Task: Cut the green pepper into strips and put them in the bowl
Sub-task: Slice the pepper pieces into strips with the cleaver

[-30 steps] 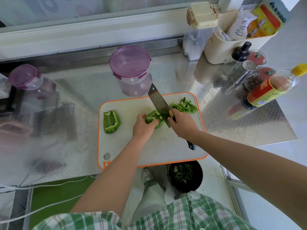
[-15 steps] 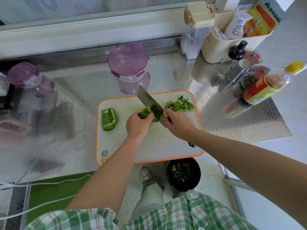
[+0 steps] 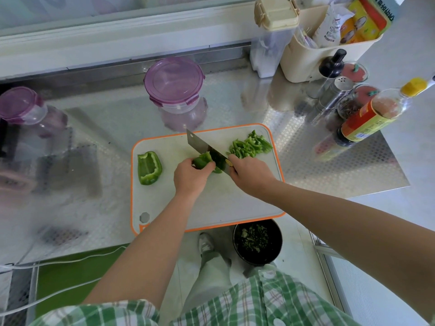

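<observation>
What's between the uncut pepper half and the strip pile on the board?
In the head view: the left hand holding a pepper piece, and the knife set across it.

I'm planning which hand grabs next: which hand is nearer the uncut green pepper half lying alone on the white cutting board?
Left. The left hand sits just right of the uncut green pepper half; the right hand, gripping the steel cleaver, is farther right beyond it.

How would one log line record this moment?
step: slicing | left hand: holds pepper piece | right hand: grips cleaver | strips: piled on board | spare piece: uncut
</observation>
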